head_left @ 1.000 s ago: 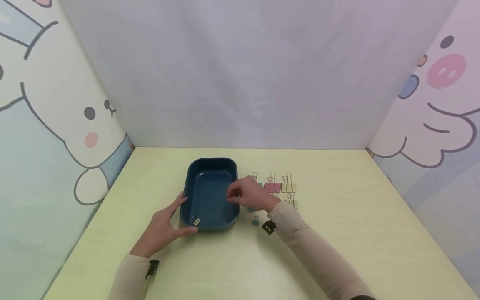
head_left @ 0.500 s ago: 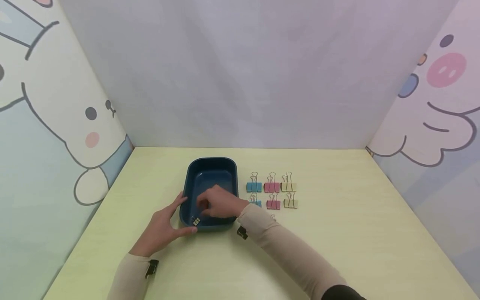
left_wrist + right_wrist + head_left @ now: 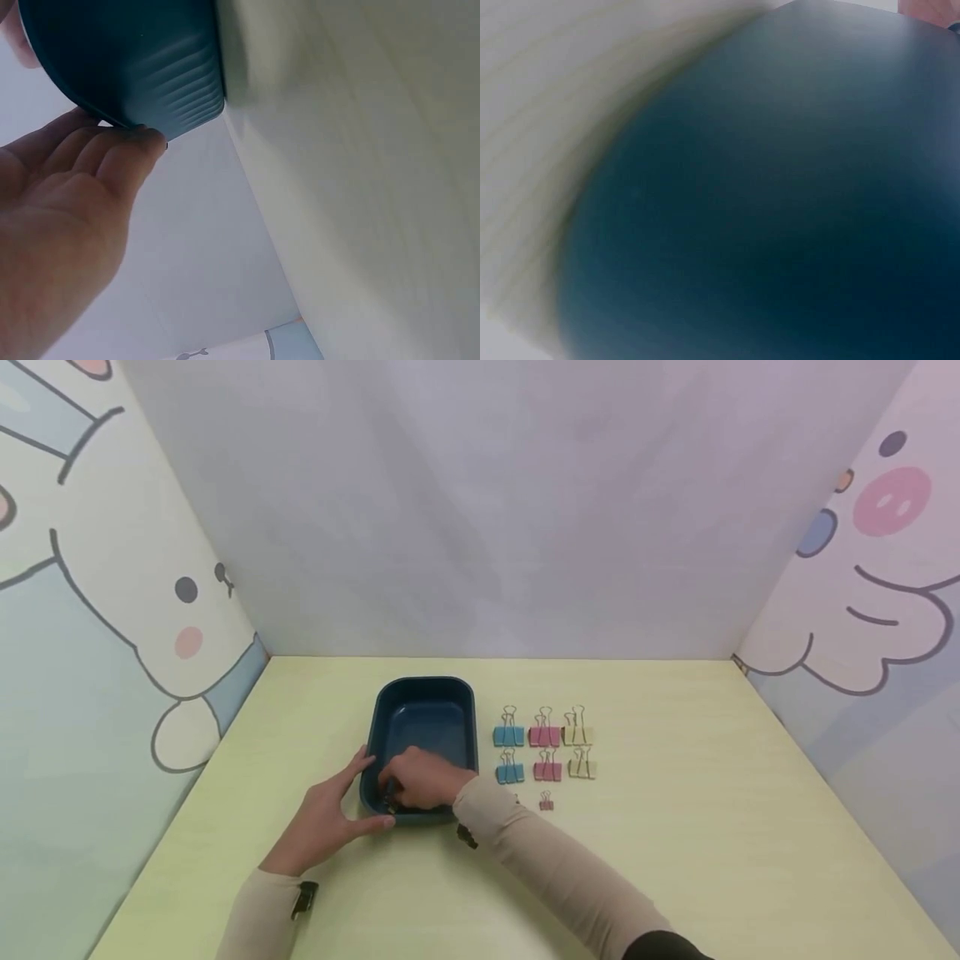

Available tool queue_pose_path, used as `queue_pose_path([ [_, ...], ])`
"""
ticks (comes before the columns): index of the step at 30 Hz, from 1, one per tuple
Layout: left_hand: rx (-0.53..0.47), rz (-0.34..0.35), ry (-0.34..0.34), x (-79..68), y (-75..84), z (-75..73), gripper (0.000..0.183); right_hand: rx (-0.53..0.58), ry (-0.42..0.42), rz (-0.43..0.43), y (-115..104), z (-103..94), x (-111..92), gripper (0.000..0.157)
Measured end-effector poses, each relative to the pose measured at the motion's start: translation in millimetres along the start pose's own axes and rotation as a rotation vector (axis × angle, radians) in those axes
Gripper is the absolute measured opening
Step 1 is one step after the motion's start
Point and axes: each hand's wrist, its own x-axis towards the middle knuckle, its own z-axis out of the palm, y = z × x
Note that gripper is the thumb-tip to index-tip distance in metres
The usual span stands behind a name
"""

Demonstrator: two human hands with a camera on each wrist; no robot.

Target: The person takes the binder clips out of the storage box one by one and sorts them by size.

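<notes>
A dark blue tray (image 3: 476, 735) with raised walls stands on the table. My left hand (image 3: 318, 822) steadies its near left corner, fingers along the left wall and thumb at the near rim; in the left wrist view the fingers lie fairly straight against the outside. My right hand (image 3: 423, 777) reaches down into the tray's near left corner, fingers bent. A small pale yellow binder clip (image 3: 392, 810) lies at its fingertips, mostly hidden by them. Blurred tray wall fills most of the right wrist view.
Binder clips stand in rows right of the tray: large blue (image 3: 508, 736), pink (image 3: 544, 737) and yellow (image 3: 578, 736); medium blue (image 3: 510, 773), pink (image 3: 547, 772) and yellow (image 3: 582, 768); a small pink clip (image 3: 547, 805) in front. The right sleeve (image 3: 555, 860) covers most of a small clip.
My right hand has moved left from beside the clip rows into the tray and down to the small yellow binder clip. My left hand has stayed at the tray.
</notes>
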Motion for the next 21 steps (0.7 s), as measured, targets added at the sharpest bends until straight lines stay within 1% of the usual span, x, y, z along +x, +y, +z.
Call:
queue_pose_path([
  [4,0.004,0.004,0.005,0.8,0.8,-1.3,0.099,-0.015,0.01,-0.02,0.8,-0.6,0.7,0.018],
  [10,0.007,0.013,0.005,0.2,1.0,-1.4,0.098,-0.038,0.001,-0.032,4.1,2.4,1.3,0.017],
  [17,0.015,0.014,0.004,0.6,1.5,-2.2,0.098,-0.035,-0.076,0.023,4.4,2.6,1.9,0.019],
  [21,0.018,0.012,0.002,0.8,1.3,-2.5,0.099,-0.027,-0.09,0.019,4.2,2.6,1.8,0.015],
])
